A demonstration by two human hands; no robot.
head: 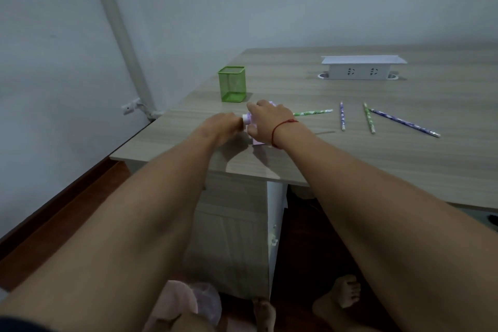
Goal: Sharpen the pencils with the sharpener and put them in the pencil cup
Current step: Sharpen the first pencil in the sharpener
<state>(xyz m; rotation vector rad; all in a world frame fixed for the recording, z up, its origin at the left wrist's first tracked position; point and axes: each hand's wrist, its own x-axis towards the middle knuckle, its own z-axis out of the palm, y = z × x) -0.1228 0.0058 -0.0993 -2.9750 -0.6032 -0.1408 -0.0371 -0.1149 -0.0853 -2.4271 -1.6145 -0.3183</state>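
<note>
Both hands work the sharpener (254, 131): the right hand (265, 122) clamps over its pale body to pin it to the desk (377, 159), while the left hand (225, 127) closes on the crank knob (245, 118) at its left end, apparently to turn it. One green pencil (314, 112) projects from beyond the right hand, likely seated in the sharpener, three pencils (369, 118) lie farther right of that hand, and the empty green cup (232, 83) stands just beyond both hands.

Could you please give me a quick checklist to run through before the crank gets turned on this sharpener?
1. Sharpener steadied by right hand: ok.
2. Left hand on the crank knob: ok.
3. Green pencil seated in the sharpener: cannot tell, hand hides the near end.
4. Pencil cup upright, within reach: ok.
5. Three more pencils, nearest the purple one, lying clear on the desk: ok.
</note>
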